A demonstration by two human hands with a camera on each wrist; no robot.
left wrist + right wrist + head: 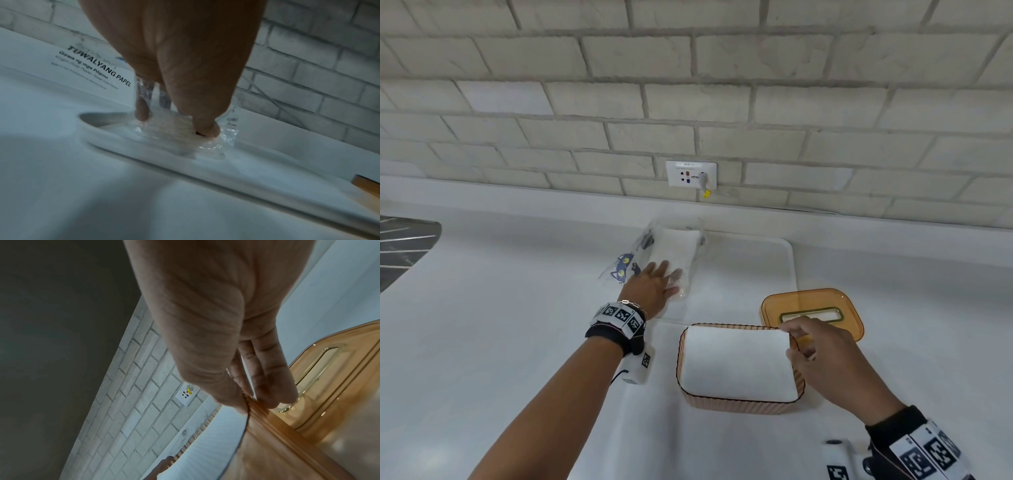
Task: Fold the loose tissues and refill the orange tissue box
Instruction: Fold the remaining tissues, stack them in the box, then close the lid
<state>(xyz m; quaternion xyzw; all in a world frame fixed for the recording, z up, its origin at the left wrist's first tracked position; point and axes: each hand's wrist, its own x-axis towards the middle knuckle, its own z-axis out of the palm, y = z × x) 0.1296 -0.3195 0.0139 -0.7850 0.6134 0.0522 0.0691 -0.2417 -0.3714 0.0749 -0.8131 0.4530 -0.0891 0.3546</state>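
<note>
Fingers of the left hand (pixel 652 287) reach spread into the tissue pack (pixel 671 255); right hand (pixel 822 356) pinches the orange tissue box (pixel 739 401) rim at center.

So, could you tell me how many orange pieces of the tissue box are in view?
2: the open ribbed box base, which the right hand pinches at its far right corner, and the slotted lid lying flat just behind it.

Bare counter (pixel 500 342) lies left; orange lid (pixel 811 313) crowds the box's (pixel 739 401) right.
</note>
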